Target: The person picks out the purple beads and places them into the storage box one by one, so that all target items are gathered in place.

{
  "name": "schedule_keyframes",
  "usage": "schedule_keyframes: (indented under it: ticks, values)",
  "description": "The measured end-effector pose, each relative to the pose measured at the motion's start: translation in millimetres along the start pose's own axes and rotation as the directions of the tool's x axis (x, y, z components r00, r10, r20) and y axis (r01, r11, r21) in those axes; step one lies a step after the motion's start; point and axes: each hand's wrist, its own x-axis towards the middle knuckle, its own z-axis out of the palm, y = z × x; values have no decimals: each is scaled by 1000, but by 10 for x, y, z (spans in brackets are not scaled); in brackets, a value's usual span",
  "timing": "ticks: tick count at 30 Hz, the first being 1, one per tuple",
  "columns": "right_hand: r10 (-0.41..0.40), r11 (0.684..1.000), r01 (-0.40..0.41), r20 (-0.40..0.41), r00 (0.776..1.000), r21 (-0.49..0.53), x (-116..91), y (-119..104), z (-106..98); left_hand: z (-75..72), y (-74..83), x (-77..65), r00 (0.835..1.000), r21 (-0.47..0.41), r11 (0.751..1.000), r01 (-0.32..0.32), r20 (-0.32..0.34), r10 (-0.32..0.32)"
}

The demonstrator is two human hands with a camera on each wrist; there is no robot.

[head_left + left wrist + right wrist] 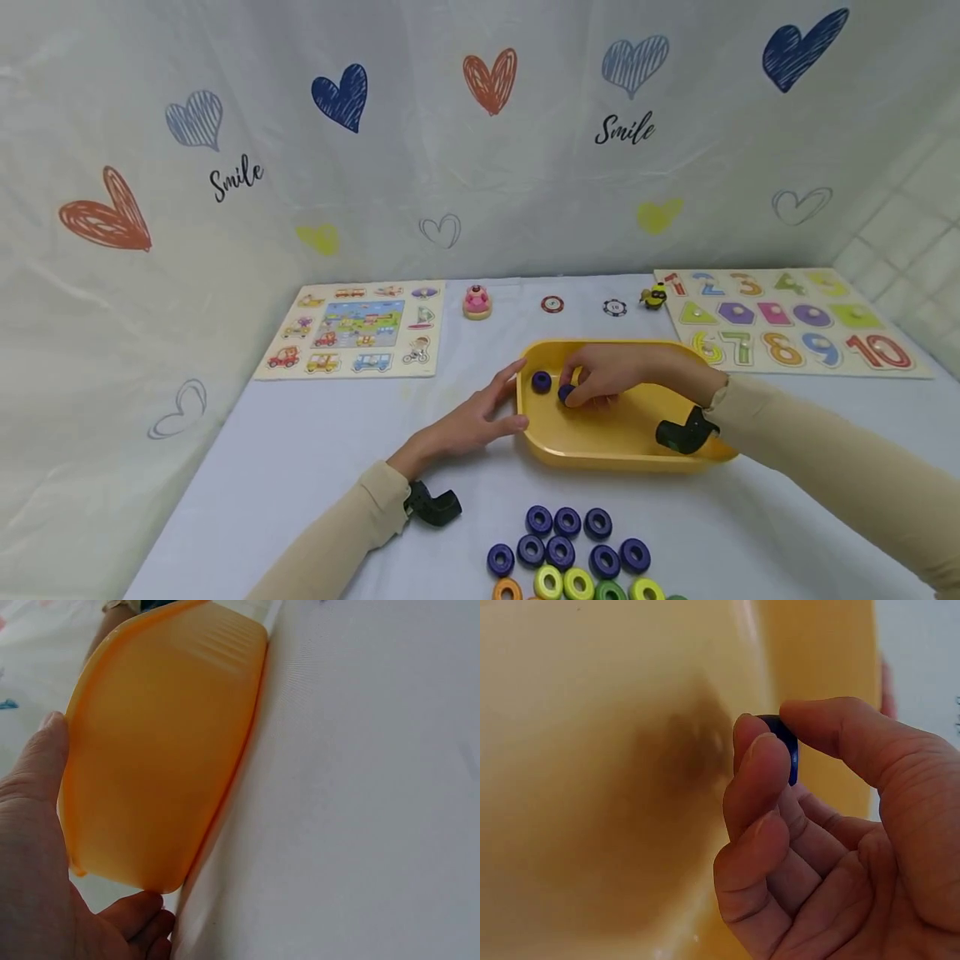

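Observation:
A yellow tray (630, 429) stands in the middle of the table. Inside it, my right hand (609, 372) pinches a dark blue ring (566, 393) between thumb and fingers; the right wrist view shows only part of this ring (786, 746) among the fingertips. Another dark blue ring (542, 382) lies in the tray's left end, just left of the pinched one. My left hand (474, 418) rests against the tray's left end, thumb and fingers spread along its outer wall. The left wrist view shows that hand (45, 847) touching the tray's side (165, 750).
In front of the tray lie several dark blue rings (560, 551), with yellow rings (578, 583), green and orange ones nearer. A vehicle puzzle board (360, 329) is at the back left, a number puzzle board (795, 321) at the back right. Between them sit a pink figure (476, 302), two chips and a bee figure (654, 297).

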Motion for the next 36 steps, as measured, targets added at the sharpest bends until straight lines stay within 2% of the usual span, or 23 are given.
schedule_keyframes:
  ticks: [3, 10, 16, 26, 36]
  values:
    - [2, 1000, -2, 9, 1000, 3, 71, 2, 56, 27, 5, 2, 1000, 1, 1000, -3, 4, 3]
    - [30, 994, -30, 2, 1000, 108, 104, -6, 116, 30, 28, 3, 1000, 39, 999, 14, 5, -14]
    - [55, 979, -50, -18, 998, 199, 131, -37, 115, 7, 39, -3, 1000, 43, 999, 1, 5, -1]
    - [99, 967, -87, -39, 994, 240, 202, -93, 136, 5, 35, -22, 1000, 40, 999, 21, 4, -21]
    - [149, 950, -130, -47, 988, 283, 254, -98, 147, -3, 13, -16, 1000, 37, 999, 2, 0, -2]
